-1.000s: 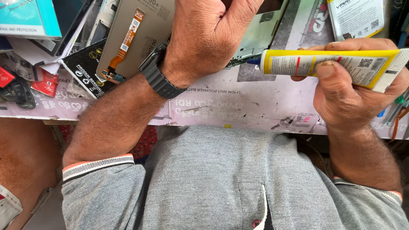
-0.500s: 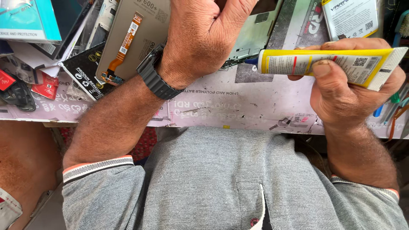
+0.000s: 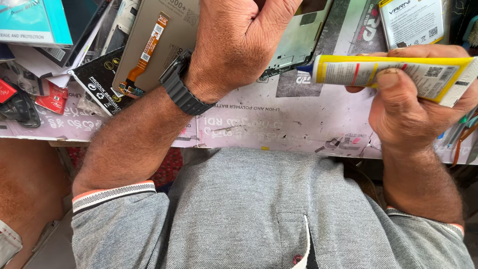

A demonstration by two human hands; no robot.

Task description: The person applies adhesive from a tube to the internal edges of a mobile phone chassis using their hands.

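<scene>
The right hand (image 3: 413,107) is closed around a yellow glue tube (image 3: 393,74), thumb pressed on top of it and fingers wrapped beneath; the tube lies nearly level above the right part of the worktable (image 3: 279,124), its blue nozzle (image 3: 304,69) pointing left and just beside the edge of a phone frame (image 3: 298,42); the left hand (image 3: 239,42) is curled over that frame near the far edge of the worktable, gripping it from above, though the fingers themselves are hidden past the top of the view, so how tightly they close cannot be told; a black watch (image 3: 181,89) sits on the left wrist; beneath the left forearm lies a grey phone back panel (image 3: 164,40) with an orange flex cable (image 3: 147,52) running down it, resting partly on a black card (image 3: 102,82); a white battery pack (image 3: 411,22) lies at the far right corner, just behind the tube; at the left end sit a teal box (image 3: 35,22) and some red packets (image 3: 52,97); the worktable is covered with a worn, printed pale sheet, and the person's grey shirt (image 3: 259,214) fills the near side below its front edge
</scene>
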